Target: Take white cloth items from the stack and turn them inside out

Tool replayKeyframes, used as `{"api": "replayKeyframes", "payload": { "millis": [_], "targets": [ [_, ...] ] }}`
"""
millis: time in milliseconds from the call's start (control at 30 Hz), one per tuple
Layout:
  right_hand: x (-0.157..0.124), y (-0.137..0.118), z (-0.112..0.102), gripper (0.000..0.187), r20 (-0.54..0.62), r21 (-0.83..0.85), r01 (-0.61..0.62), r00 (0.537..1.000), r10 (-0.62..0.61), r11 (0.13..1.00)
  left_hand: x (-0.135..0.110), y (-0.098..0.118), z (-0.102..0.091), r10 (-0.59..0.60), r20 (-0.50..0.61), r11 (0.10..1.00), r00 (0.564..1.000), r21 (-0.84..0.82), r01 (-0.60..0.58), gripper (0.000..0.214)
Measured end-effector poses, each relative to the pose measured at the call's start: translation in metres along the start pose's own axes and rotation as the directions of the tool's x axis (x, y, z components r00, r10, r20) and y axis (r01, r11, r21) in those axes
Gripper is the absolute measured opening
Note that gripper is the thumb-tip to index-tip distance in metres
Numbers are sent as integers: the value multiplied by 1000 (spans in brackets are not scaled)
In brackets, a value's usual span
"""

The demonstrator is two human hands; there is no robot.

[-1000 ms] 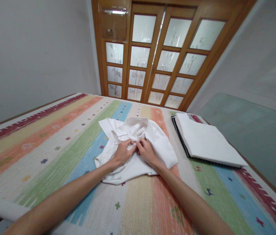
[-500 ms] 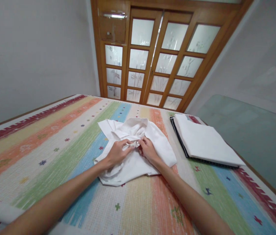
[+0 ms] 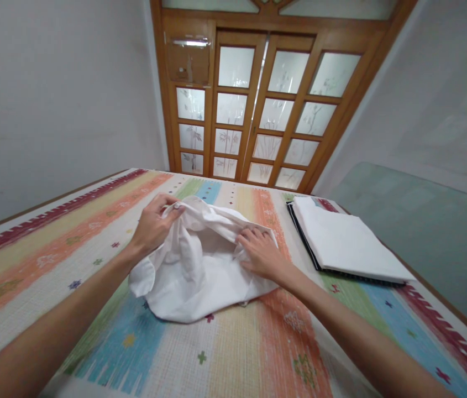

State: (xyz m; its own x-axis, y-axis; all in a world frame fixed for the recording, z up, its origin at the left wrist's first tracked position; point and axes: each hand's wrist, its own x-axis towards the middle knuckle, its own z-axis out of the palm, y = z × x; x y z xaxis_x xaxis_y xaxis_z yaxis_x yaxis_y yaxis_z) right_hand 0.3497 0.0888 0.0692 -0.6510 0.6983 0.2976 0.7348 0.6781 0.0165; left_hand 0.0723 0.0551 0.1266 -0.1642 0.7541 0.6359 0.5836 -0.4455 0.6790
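Evidently working apart, the left hand (image 3: 152, 228) pinches a raised edge of the white shirt (image 3: 194, 271) at centre frame. The right hand (image 3: 263, 255) lies flat and open on it, pinning the cloth to the striped bedcover (image 3: 51, 243). A folded white stack (image 3: 347, 237) lies to the right.

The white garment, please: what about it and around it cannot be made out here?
In the head view:
- white garment: crumpled folds hide its cut and front.
- left hand: its own back hides the palm and the grip on the cloth.
- dark item under the folded white cloth: only an edge shows.
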Motion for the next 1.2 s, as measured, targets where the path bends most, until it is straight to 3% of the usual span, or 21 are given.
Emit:
{"api": "replayKeyframes", "payload": {
  "millis": [100,200,333,400,467,533,600,700,767,833,933,1067,1200],
  "targets": [
    [-15,14,-2,30,27,-277,-66,997,76,959,14,-1,-16,-37,-90,998,995,-49,33,18],
    [-18,46,-20,20,73,-407,-32,995,67,913,33,-2,-34,-119,-232,986,966,-143,87,13],
    [-16,94,-55,21,-15,-509,-79,996,84,857,62,-1,-55,-244,-440,957,864,-255,140,9],
    [-14,114,-67,23,-70,-509,-142,990,124,849,70,-1,-60,-340,-474,925,812,-326,197,9],
    [-12,128,-72,25,-13,-457,-162,984,176,875,70,-2,-61,-431,-372,868,822,-421,264,9],
    [-8,131,-70,34,93,-361,-184,968,231,914,63,-5,-58,-456,-173,820,873,-463,337,9],
    [-3,120,-65,43,151,-210,-196,961,230,958,51,-8,-53,-433,33,820,901,-400,409,13],
    [8,82,-53,38,112,116,-100,990,87,988,36,-8,-47,-399,239,877,885,-183,445,20],
    [17,51,-44,29,58,274,-55,997,40,960,33,-4,-48,-355,326,918,876,-55,392,23],
    [27,24,-34,31,-1,314,-14,1000,15,949,35,0,-52,-293,387,955,874,65,291,23],
    [43,-1,-20,36,-82,288,8,996,16,958,42,3,-61,-167,454,956,875,293,30,24],
    [65,-12,-6,22,-93,277,-11,995,38,961,39,-1,-60,-23,516,769,856,556,-314,31],
    [75,-18,-3,14,-84,373,-31,994,67,927,23,-6,-42,101,530,555,842,673,-489,32]
  ]
}}
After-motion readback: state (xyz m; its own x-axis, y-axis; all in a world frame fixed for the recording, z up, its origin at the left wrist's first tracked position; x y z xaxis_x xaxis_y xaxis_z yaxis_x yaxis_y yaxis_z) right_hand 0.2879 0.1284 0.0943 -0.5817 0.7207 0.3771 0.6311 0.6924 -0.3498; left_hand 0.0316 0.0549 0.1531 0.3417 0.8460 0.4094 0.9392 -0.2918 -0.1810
